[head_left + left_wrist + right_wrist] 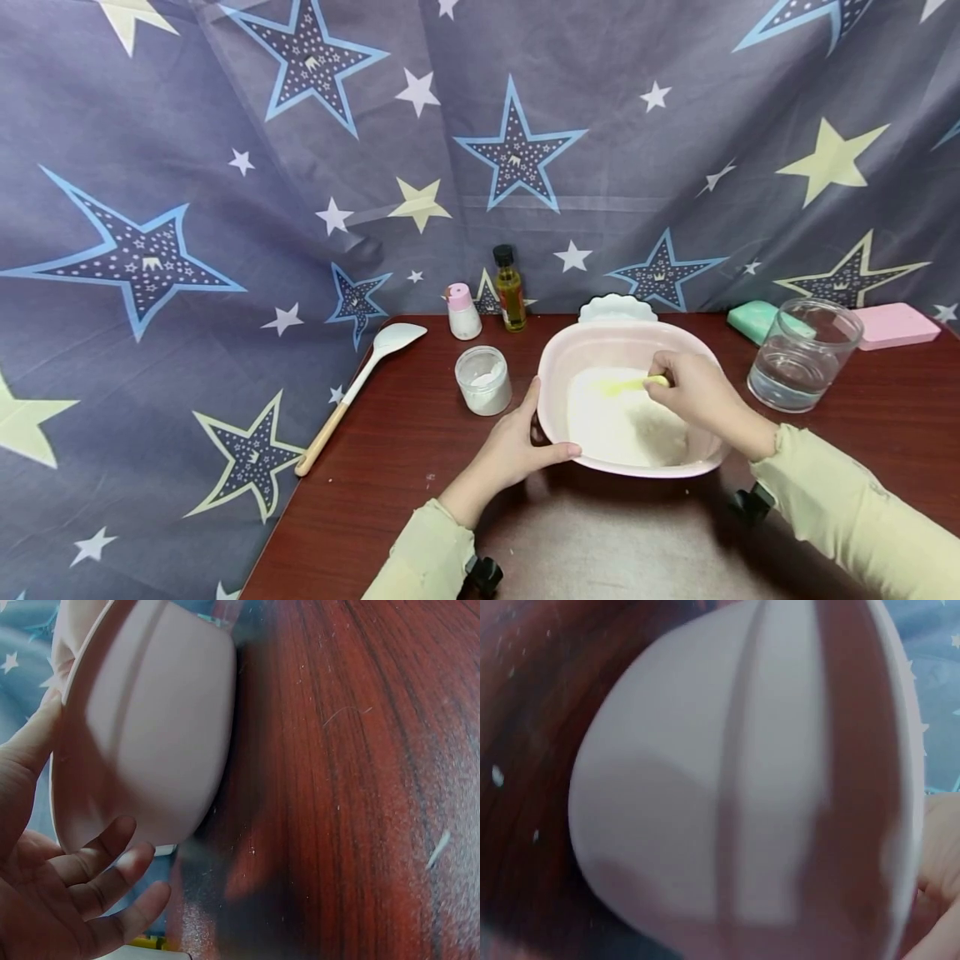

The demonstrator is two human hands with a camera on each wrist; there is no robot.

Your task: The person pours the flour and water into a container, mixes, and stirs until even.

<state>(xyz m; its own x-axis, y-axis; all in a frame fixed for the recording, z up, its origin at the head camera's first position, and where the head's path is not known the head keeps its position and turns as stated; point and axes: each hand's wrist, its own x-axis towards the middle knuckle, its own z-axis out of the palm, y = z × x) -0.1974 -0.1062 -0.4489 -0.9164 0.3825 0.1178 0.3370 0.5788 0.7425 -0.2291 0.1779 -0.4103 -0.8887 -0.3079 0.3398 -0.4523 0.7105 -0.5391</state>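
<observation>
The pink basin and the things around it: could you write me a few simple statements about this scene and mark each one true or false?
1. The right hand holds a yellow utensil in the pink basin. True.
2. The left hand is gripping the oil bottle. False: it is against the side of the basin, and the oil bottle stands apart, behind.
3. A glass with clear liquid stands to the right of the basin. True.
4. The pink-capped shaker lies on its side. False: it stands upright.
5. The basin holds something white. True.
</observation>
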